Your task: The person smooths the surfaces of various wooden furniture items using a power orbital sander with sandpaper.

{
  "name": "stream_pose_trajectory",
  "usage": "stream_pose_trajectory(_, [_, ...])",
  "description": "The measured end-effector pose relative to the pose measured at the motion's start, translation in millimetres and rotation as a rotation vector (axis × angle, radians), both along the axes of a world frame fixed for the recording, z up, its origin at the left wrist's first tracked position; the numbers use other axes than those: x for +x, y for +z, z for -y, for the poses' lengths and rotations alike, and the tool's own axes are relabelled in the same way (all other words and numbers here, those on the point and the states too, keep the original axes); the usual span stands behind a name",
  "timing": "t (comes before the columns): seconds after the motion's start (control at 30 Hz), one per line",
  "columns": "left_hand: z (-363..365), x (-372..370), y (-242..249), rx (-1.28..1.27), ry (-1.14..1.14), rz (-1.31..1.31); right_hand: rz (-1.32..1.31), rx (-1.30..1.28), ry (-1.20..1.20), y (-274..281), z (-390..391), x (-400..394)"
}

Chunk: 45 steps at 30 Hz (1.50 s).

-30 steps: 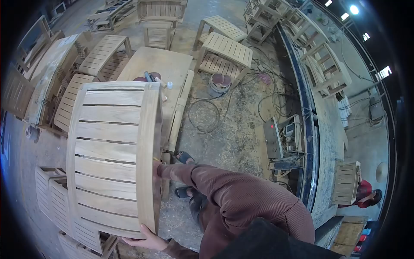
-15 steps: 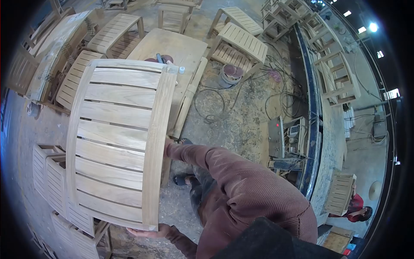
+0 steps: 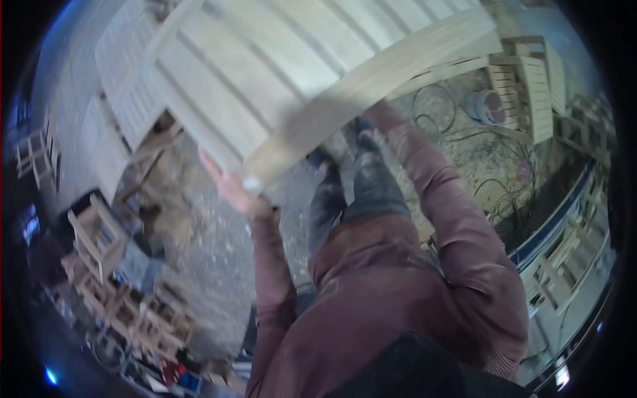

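Observation:
A large slatted wooden panel with a wide edge board fills the upper middle, partly blurred. My left hand holds its near left corner, fingers extended along the side edge. At the panel's right-hand front edge, my right hand reaches underneath; its fingers are hidden. Both of my sleeves are dull red-brown.
Slatted wooden pieces stand at the left. Stacked wooden frames lie at the lower left. On the right are a bucket, slatted furniture, loose cables and a long blue-edged rail.
The view has swung round toward the left side of the workshop. In it, the panel now sits higher and slanted, with both hands still at its edge. The stacked frames have come into sight.

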<state>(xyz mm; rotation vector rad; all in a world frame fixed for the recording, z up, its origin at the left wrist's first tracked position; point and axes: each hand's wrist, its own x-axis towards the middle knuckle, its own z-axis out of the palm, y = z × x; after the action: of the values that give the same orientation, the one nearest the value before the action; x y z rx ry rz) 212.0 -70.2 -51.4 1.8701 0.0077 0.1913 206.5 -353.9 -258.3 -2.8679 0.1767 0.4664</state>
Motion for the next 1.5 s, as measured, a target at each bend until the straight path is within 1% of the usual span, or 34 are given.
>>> stream_pose_trajectory(0.03, [-1,4,-6,-0.081,0.003,0.015,-0.045,-0.061,0.001,-1,3,18])
stream_pose_trajectory(0.07, [-2,4,-9,-0.06,0.027,-0.002,-0.086,-0.133,-0.004,14,-18,16])
stream_pose_trajectory(0.13, [-2,4,-12,-0.228,0.011,0.012,-0.087,-0.136,0.069,-5,-43,0])
stream_pose_trajectory(0.2, [-5,8,-12,-0.22,0.016,0.003,-0.056,-0.18,0.169,-10,-61,1])
stream_pose_trajectory(0.23, [-5,9,-12,-0.22,0.013,-0.003,-0.051,-0.181,0.176,-12,-67,0])
stream_pose_trajectory(0.3, [-4,10,-11,-0.224,0.019,0.007,-0.005,0.115,0.116,13,-90,-4])
stream_pose_trajectory(0.33, [-4,9,-10,-0.224,0.018,0.007,-0.014,0.193,0.1,11,-99,-7])
stream_pose_trajectory(0.37, [-4,9,-10,-0.219,0.021,0.008,-0.013,0.198,0.103,13,-108,-7])
stream_pose_trajectory(0.43, [-6,10,-10,-0.237,0.007,0.013,-0.023,0.175,0.22,16,-127,-3])
stream_pose_trajectory(0.57, [-6,8,-9,-0.214,0.014,0.034,0.01,0.1,0.242,27,-148,-3])
stream_pose_trajectory(0.63, [-7,8,-10,-0.141,0.026,0.062,-0.107,0.134,0.378,41,-143,0])
stream_pose_trajectory(0.67, [-9,9,-12,-0.152,0.022,0.065,-0.105,0.123,0.374,49,-144,1])
stream_pose_trajectory(0.73, [-9,9,-20,-0.135,0.088,0.021,-0.098,0.184,0.275,62,-143,0])
stream_pose_trajectory(0.77, [-9,9,-22,-0.158,0.072,0.016,-0.102,0.162,0.257,62,-140,0])
stream_pose_trajectory(0.83, [-12,8,-24,-0.075,0.02,0.105,-0.079,0.041,0.306,43,-134,-7])
stream_pose_trajectory(0.87, [-15,9,-31,-0.122,0.008,0.117,0.043,0.078,0.202,15,-127,-12])
stream_pose_trajectory(0.9, [-9,7,-26,-0.141,-0.006,0.112,0.038,0.06,0.186,15,-114,-16])
stream_pose_trajectory(0.97, [-4,5,-13,-0.265,-0.012,0.029,0.194,0.052,0.049,14,-91,-18])
stream_pose_trajectory(1.0, [-3,5,-12,-0.268,-0.007,0.031,0.198,0.05,0.046,0,-78,-18])
stream_pose_trajectory(1.07, [-1,4,-9,-0.215,-0.005,0.034,0.283,-0.036,-0.056,-26,-47,-14])
stream_pose_trajectory(1.1, [-1,5,-7,-0.166,-0.006,0.035,0.283,-0.032,-0.068,-28,-33,-12])
stream_pose_trajectory(1.17, [0,5,-6,-0.208,-0.022,0.016,0.189,0.027,-0.376,-25,-2,-9])
stream_pose_trajectory(1.23, [3,7,-5,-0.25,-0.032,-0.004,0.0,0.029,-0.606,7,24,3])
stream_pose_trajectory(1.27, [5,7,-2,-0.231,-0.025,0.002,0.022,0.023,-0.655,9,37,6])
stream_pose_trajectory(1.3, [6,7,-1,-0.211,-0.017,0.007,0.044,0.019,-0.703,5,54,10])
stream_pose_trajectory(1.33, [7,6,-1,-0.209,-0.018,0.01,0.046,0.021,-0.704,-29,81,15])
stream_pose_trajectory(1.37, [7,6,-1,-0.193,-0.016,0.005,0.245,0.223,-0.705,-83,109,21])
stream_pose_trajectory(1.4, [8,6,-1,-0.176,-0.015,-0.003,0.44,0.425,-0.699,-111,123,22])
stream_pose_trajectory(1.43, [8,5,-1,-0.175,-0.015,-0.004,0.439,0.426,-0.699,-91,116,22])
stream_pose_trajectory(1.5, [9,5,-2,-0.162,-0.012,-0.013,-0.025,-0.517,-0.193,-3,77,27])
